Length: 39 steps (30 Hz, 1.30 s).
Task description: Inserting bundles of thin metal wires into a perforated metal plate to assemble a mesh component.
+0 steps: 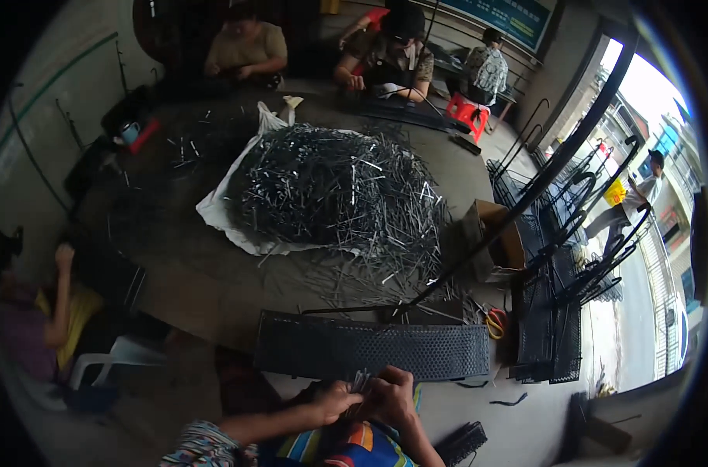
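Close to my lap, my left hand (340, 402) is closed around a small bundle of thin grey strips (360, 380), whose ends stick up above the fingers. My right hand (391, 395) is beside it with fingers curled in, touching or nearly touching the bundle; what it pinches is hidden. Just beyond both hands, a black perforated metal panel (416, 352) lies along the table's near edge. A long dark rod (478, 247) slants up to the right from it. Farther off, a large heap of thin dark strips (330, 187) spreads over a white sack (223, 226).
Orange-handled scissors (495, 323) and a cardboard box (494, 241) are at the table's right side. Hooked black racks (548, 319) stand beyond them. Several people sit around the table (190, 288); a person (630, 198) is outside the doorway. A red stool (468, 115) stands behind.
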Each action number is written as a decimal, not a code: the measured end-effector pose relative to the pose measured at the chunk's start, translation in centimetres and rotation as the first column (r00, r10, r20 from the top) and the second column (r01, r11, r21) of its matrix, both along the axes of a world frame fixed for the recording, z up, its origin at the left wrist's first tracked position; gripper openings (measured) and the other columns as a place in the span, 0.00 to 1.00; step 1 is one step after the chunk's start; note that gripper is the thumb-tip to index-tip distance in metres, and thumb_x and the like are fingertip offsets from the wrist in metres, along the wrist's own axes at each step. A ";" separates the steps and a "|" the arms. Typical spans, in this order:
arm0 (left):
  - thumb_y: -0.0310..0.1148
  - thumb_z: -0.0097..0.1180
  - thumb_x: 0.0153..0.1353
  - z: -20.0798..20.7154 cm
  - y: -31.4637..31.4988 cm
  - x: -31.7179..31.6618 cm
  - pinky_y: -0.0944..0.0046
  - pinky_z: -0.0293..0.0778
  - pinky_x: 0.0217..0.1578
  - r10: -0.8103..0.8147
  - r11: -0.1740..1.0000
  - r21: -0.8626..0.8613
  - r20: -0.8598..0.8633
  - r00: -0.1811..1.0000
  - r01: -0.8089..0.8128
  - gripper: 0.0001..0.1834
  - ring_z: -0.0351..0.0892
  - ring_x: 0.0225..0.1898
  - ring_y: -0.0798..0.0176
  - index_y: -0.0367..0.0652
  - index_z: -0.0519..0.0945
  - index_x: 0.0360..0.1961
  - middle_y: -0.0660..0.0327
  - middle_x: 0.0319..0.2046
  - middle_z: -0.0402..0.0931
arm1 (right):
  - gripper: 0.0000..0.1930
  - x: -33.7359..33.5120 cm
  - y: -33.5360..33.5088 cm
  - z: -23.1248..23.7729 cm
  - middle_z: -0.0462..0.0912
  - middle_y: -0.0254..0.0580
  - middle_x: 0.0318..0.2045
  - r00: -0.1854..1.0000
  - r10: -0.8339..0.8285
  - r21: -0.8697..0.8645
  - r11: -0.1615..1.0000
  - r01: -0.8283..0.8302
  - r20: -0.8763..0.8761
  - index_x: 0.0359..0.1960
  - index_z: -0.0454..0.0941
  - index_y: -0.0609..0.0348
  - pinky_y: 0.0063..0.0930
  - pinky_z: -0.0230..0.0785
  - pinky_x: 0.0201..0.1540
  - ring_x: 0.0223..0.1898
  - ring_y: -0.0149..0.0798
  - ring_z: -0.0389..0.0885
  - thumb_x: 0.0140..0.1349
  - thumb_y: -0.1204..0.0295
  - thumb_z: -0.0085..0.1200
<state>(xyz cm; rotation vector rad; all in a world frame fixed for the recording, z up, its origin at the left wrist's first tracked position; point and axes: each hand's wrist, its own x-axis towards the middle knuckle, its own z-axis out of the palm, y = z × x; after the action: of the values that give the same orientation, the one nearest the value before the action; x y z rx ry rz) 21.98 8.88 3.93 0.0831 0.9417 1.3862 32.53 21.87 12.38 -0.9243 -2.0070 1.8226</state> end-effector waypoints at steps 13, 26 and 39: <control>0.23 0.54 0.59 4.6 -4.0 0.4 0.67 0.79 0.30 0.214 0.976 -0.008 -0.160 0.964 -0.218 0.06 0.82 0.27 0.66 0.35 0.82 0.35 0.60 0.29 0.82 | 0.06 -0.7 -4.2 1.7 0.80 0.32 0.24 0.981 -0.184 -0.303 0.940 0.156 -0.067 0.34 0.80 0.67 0.21 0.69 0.28 0.25 0.23 0.75 0.58 0.77 0.55; 0.26 0.50 0.63 5.7 -6.8 -1.0 0.73 0.73 0.28 -0.016 1.000 -0.005 -0.286 0.958 0.015 0.09 0.78 0.27 0.73 0.39 0.83 0.39 0.64 0.26 0.81 | 0.08 -2.6 -0.3 0.0 0.71 0.28 0.22 0.861 -0.474 -0.331 0.855 0.399 -0.186 0.36 0.74 0.62 0.16 0.56 0.18 0.18 0.21 0.66 0.55 0.85 0.53; 0.23 0.54 0.59 5.0 -9.8 -6.7 0.66 0.70 0.26 0.637 0.749 -0.158 -0.097 0.765 -0.643 0.05 0.78 0.27 0.67 0.37 0.81 0.35 0.60 0.28 0.80 | 0.03 -13.2 -5.2 -1.7 0.80 0.31 0.22 0.986 0.020 0.523 0.849 0.070 -0.165 0.31 0.77 0.60 0.17 0.63 0.21 0.19 0.19 0.71 0.58 0.81 0.58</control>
<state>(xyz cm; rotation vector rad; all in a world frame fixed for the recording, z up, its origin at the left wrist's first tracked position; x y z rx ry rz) 15.27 -0.87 8.93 -0.3980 1.1874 1.9252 19.33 16.68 10.65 -0.6026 -2.1985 1.1710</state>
